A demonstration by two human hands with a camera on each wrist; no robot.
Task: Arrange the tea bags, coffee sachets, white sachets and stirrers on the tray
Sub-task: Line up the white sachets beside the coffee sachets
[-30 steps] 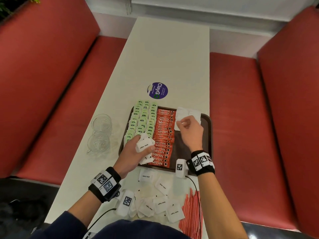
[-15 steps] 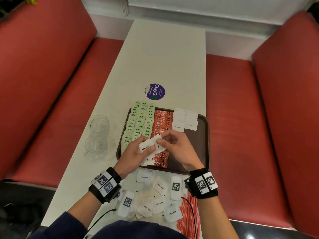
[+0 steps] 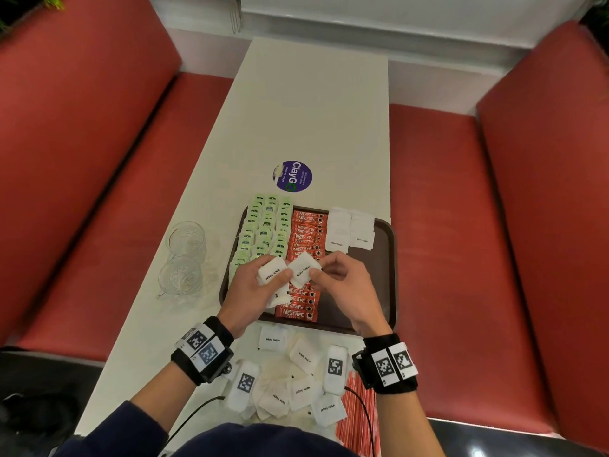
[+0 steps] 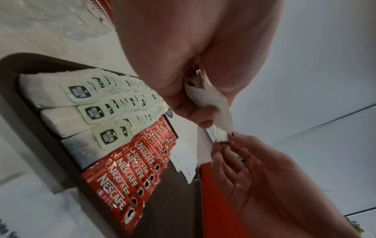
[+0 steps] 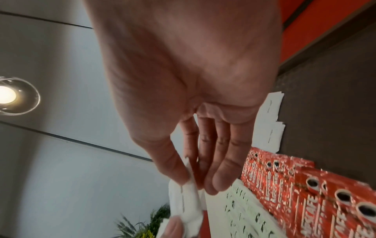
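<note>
- The white sachet (image 3: pixel 304 269) is between your two hands, above the near part of the tray (image 3: pixel 385 268); your right hand (image 3: pixel 342 285) pinches its right edge with thumb and forefinger, I judge in order to draw it off and lay it with the others.
- Your left hand (image 3: pixel 253 291) holds a small stack of white sachets (image 3: pixel 273 271) under its thumb, as a supply, so that the right hand can take one at a time.
- Two short rows of placed white sachets (image 3: pixel 350 230) lie at the far right of the tray; the brown floor below them is bare, probably the place for this one.
- The coffee sachets (image 3: pixel 304 255) fill the middle column and the tea bags (image 3: pixel 263 230) the left one, overlapping like tiles.
- On the table (image 3: pixel 313 110), near your body, loose white sachets (image 3: pixel 301 387) wait, and the red stirrers (image 3: pixel 359 420) lie beside them, not yet on the tray.
- Both wrists hover over the tray's near edge; palms turn inward.
</note>
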